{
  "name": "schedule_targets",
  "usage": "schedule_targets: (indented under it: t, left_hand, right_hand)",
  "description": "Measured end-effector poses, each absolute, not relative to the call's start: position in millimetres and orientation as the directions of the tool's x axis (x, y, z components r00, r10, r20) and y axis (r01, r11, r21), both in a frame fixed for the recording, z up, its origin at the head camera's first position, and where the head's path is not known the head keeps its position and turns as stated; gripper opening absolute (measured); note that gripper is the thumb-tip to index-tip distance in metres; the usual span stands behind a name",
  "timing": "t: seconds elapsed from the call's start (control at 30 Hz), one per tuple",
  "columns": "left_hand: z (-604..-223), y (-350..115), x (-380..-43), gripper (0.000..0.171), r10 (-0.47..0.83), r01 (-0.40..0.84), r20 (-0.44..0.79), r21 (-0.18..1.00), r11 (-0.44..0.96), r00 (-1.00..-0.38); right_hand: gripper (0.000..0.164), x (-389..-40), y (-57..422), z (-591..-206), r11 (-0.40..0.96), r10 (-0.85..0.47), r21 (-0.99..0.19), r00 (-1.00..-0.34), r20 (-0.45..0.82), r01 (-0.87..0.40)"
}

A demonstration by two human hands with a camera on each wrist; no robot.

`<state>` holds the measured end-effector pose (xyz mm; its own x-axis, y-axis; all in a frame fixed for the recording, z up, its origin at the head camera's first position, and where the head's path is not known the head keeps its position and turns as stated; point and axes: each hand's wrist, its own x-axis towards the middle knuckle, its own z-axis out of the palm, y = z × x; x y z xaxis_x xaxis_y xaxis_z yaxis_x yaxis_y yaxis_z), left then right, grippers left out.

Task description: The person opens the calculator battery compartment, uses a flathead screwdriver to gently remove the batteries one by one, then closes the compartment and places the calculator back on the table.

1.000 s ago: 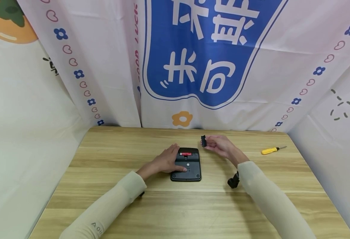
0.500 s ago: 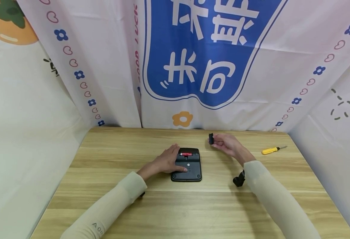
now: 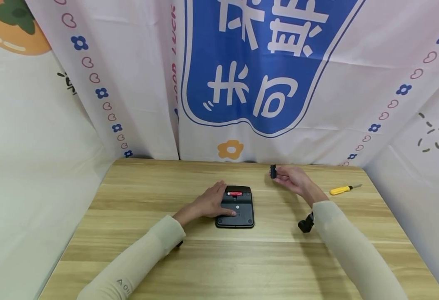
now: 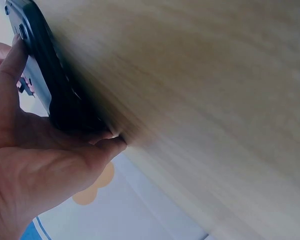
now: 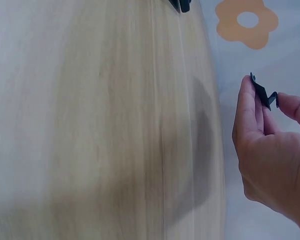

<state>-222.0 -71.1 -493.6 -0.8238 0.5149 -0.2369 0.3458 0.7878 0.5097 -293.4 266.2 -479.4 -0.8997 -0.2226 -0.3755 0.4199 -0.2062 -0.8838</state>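
Observation:
A black calculator [image 3: 238, 214] lies face down on the wooden table, its battery slot uncovered and a red battery [image 3: 235, 193] inside. My left hand [image 3: 210, 202] holds its left side, thumb on the back and the other fingers at the upper left edge. In the left wrist view the calculator [image 4: 55, 75] appears edge-on against the palm. Between the thumb and fingers of my right hand [image 3: 293, 180] is a small black battery cover [image 3: 273, 171], raised above the far part of the table. The right wrist view shows this cover [image 5: 261, 94] from its side, with a bent tab near the thumb.
A yellow-handled screwdriver [image 3: 341, 190] lies on the right part of the table [image 3: 242, 266]. A printed white cloth [image 3: 152, 104] hangs right behind the far table edge, and more cloth stands at both sides.
My right hand has moved right and slightly away, carrying the battery cover farther from the calculator. The left hand and the calculator have stayed in place.

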Motion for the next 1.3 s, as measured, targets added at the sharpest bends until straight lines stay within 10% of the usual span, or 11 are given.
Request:
schedule_targets:
  t: [1.3]
  left_hand:
    - [-492.1,-69.8,-220.7,0.108,0.505,0.338,-0.234,0.508,0.792,-0.831]
  right_hand:
    - [0.014,-293.8,334.3,-466.5,-0.184,-0.150,-0.894,-0.911,-0.385,0.408]
